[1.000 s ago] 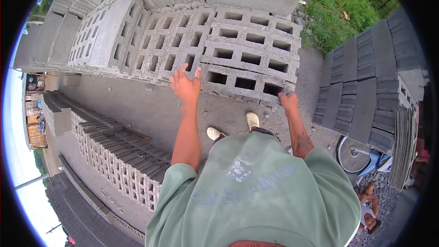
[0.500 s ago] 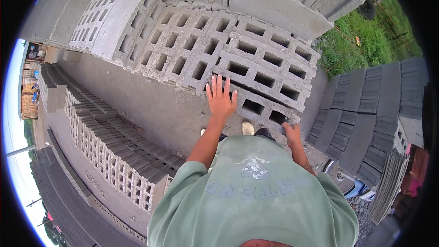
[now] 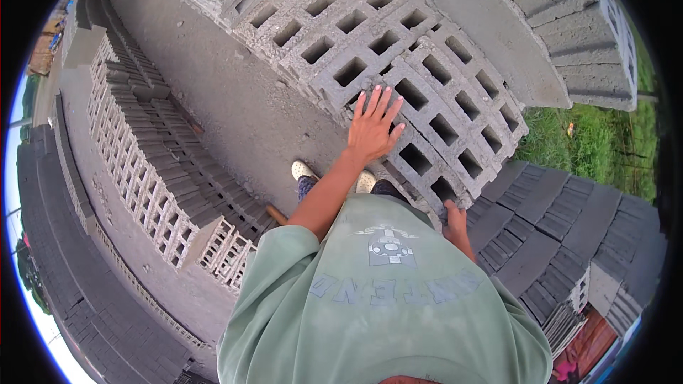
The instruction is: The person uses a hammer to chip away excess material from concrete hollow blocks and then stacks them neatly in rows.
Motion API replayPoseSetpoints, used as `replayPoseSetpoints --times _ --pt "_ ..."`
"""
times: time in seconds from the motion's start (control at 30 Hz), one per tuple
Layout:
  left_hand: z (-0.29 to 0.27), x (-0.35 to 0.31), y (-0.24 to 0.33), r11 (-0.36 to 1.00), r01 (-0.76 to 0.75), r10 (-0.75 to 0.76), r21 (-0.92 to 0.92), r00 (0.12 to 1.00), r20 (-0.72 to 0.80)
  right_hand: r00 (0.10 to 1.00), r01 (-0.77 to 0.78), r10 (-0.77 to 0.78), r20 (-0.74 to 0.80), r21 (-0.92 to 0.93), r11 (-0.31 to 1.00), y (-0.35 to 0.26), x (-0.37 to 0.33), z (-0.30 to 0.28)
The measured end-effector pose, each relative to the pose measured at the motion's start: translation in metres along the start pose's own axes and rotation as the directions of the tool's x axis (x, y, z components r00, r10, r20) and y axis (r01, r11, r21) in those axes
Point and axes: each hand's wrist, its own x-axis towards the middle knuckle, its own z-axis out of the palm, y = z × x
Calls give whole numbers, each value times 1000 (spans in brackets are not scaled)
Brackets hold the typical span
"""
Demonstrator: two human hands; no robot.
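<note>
A grey hollow concrete block [image 3: 427, 174] lies along the near edge of a stack of similar blocks, its rectangular holes facing up. My left hand [image 3: 376, 124] rests flat near its left end, fingers stretched and slightly apart across the block tops. At the right end, my right hand [image 3: 456, 220] grips the block's end beside the last hole, with most of its fingers hidden from sight. Behind the block, neighbouring hollow blocks [image 3: 466, 103] sit close against it in rows.
Stacked blocks on their sides [image 3: 530, 0] rise behind. Dark grey blocks [image 3: 562, 220] are piled at right, with grass [image 3: 605, 135] beyond. A long block row [image 3: 153, 163] stands at left across dusty ground [image 3: 220, 92]. My light clogs [image 3: 304, 169] are below the stack.
The near block has closed against the row behind it, where a dark gap showed before. Both hands stayed on it. The view has turned, and the stack sits at a steeper slant.
</note>
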Motion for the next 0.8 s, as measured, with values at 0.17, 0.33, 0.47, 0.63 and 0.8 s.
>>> replayPoseSetpoints --times 0.17,0.33,0.47,0.63,0.8 --pt "1 -30 25 989 84 -90 -120 995 -40 992 12 -14 124 15 1000 -10 -11 14" --pt "10 -32 38 985 122 -131 -119 989 -74 962 -165 187 197 -125 978 -2 29 -15" --pt "5 -38 42 992 106 -109 -70 993 -41 966 -57 92 241 -148 987 -7 13 -20" --pt "-22 -94 42 980 108 -121 -169 990 -70 921 169 249 301 -882 441 -69 -27 -28" --pt "-16 -254 -12 666 721 -715 -192 690 112 673 707 -225 704 -524 475 -105 -67 39"
